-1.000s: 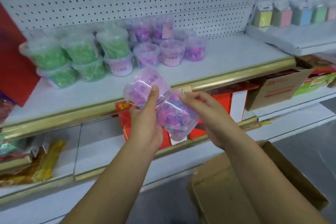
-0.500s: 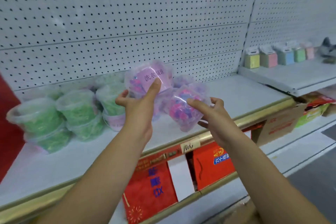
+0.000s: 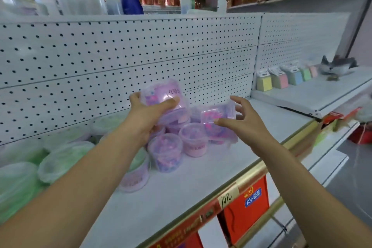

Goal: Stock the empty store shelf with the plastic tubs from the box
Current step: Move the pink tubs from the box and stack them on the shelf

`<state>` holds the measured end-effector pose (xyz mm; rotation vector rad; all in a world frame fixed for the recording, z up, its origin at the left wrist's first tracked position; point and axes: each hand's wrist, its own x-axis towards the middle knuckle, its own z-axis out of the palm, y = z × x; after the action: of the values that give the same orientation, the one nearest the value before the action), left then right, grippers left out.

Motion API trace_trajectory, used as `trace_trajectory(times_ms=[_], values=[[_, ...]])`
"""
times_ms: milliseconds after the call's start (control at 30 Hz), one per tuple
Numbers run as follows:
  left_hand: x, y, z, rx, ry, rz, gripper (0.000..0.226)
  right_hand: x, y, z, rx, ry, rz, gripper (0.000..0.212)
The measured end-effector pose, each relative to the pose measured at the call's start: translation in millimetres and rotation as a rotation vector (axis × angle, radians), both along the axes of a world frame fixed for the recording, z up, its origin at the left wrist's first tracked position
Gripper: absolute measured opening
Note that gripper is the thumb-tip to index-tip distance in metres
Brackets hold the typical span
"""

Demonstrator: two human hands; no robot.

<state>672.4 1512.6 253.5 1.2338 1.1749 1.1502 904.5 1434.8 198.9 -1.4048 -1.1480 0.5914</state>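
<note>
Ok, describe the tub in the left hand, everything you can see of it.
The tub is round, clear purplish plastic, with a pink label bearing dark print and pink bits inside. It is tilted and held in the air above the purple tubs standing on the shelf. The left hand grips it, thumb across its front.

The left hand (image 3: 145, 121) covers the upper tub's (image 3: 165, 92) base, and blur hides whether the right hand (image 3: 249, 125) grips the right tub (image 3: 218, 113)
</note>
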Motion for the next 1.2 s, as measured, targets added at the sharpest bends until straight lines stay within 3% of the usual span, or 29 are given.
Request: trace_trajectory(times_ms=[267, 433, 800, 1000, 1200], values=[[7.0, 58.1, 10.5, 0.183, 0.298, -0.022, 0.102, 36.3, 47.9, 4.0, -0.069, -0.343, -0.082, 0.099], [21.7, 92.7, 4.1, 0.203, 0.325, 0.038, 0.100, 54.1, 110.9, 11.3, -0.124, -0.495, -0.091, 0.086], [31.5, 135.5, -9.0, 0.209, 0.317, 0.109, 0.103, 57.7, 242.8, 6.3, -0.295, -0.883, 0.116, 0.089], [19.0, 151.9, -14.4, 0.189, 0.363, 0.081, 0.104, 62.1, 263.9, -1.5, -0.289, -0.935, 0.325, 0.083], [15.1, 156.3, -18.3, 0.214, 0.328, 0.036, 0.101, 64.7, 261.3, 2.4, -0.277, -0.997, 0.366, 0.098]])
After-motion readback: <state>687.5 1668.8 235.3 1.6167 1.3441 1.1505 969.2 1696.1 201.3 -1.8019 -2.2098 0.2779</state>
